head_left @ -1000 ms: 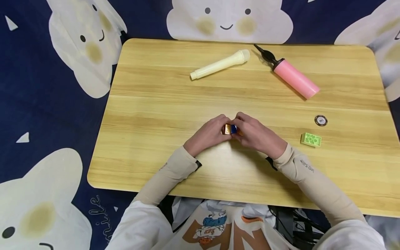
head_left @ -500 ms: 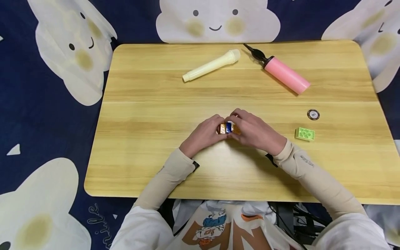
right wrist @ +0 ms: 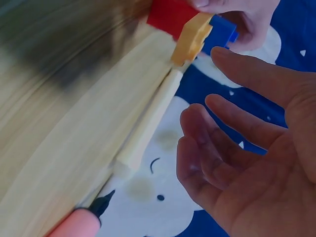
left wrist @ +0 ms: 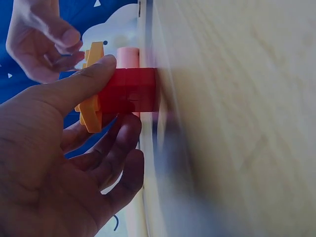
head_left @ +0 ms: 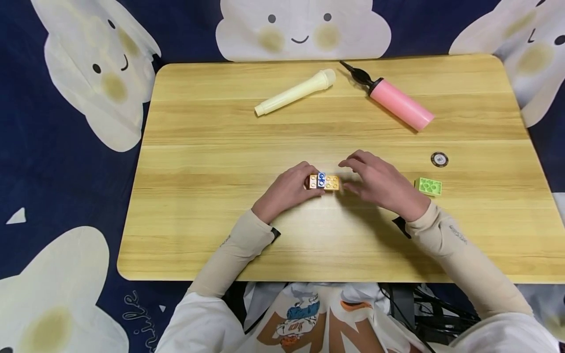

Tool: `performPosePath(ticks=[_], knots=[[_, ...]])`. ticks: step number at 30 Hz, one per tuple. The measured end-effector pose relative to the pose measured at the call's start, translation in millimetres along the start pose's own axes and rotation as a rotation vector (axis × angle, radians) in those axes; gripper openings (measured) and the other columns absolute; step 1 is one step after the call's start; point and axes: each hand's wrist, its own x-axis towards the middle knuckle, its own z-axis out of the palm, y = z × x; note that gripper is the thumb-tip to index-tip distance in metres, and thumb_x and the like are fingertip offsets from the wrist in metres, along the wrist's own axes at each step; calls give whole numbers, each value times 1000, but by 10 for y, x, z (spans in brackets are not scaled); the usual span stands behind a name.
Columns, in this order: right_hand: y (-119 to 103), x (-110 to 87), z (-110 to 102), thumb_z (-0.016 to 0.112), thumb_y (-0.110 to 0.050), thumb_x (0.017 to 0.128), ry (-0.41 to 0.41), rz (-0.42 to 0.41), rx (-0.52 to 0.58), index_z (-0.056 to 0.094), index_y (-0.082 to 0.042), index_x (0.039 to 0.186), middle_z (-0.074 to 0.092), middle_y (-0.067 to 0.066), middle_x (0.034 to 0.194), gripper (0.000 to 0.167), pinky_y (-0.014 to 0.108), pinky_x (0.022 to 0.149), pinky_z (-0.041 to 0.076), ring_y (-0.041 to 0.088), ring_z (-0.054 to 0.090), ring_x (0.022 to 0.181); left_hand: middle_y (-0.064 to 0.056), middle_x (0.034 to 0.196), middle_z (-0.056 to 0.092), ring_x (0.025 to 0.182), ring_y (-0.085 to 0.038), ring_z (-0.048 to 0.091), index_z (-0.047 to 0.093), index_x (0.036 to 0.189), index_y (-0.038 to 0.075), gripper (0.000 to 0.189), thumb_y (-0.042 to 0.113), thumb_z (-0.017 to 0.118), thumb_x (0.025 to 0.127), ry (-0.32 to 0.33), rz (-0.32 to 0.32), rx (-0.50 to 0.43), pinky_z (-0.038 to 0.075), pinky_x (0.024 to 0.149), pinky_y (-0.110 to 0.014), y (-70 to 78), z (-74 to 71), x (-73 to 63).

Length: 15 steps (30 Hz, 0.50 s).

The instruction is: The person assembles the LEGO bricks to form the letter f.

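Observation:
A small stack of toy building bricks (head_left: 331,183) stands on the table in the middle of the head view. Its red brick (left wrist: 131,91) is lowest, with an orange brick (left wrist: 91,118) above it. A blue brick (right wrist: 219,32) sits on the orange one, its studs facing up. My left hand (head_left: 289,190) grips the stack from the left, thumb on the near side and fingers on the far side. Just to the right, my right hand (head_left: 381,184) is apart from the bricks, its fingers loosely bent around nothing.
To the right lie a light green brick (head_left: 429,186), studs hidden, and a poker chip (head_left: 439,159). Toward the back are a cream toy microphone (head_left: 295,93) and a pink hand pump (head_left: 401,104) with a black nozzle. A patterned cloth (head_left: 185,29) hangs behind the table.
My right hand has let go of the bricks and moved right. The blue brick's studs and more of the orange brick now show. My left hand keeps its grip. The head view has shifted slightly.

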Motion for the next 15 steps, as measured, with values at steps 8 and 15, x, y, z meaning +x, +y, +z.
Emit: performPosePath(ticks=[8,15], knots=[[137,-227,-111,83,-4,79,52,73,-18,66,3,119,63,18,109,44,48,76,53,32,63,91,0,113,61,88,-12,55,65,123,9,47,39,77,89,-1,-7,2,48,77,-30,13,4,-1],[250,-389,-174,83,-6,80,70,171,-5,65,2,121,62,17,111,45,49,75,51,32,62,93,0,111,61,88,-12,55,65,123,10,48,40,77,88,12,-18,6,48,77,-31,24,8,-16]])
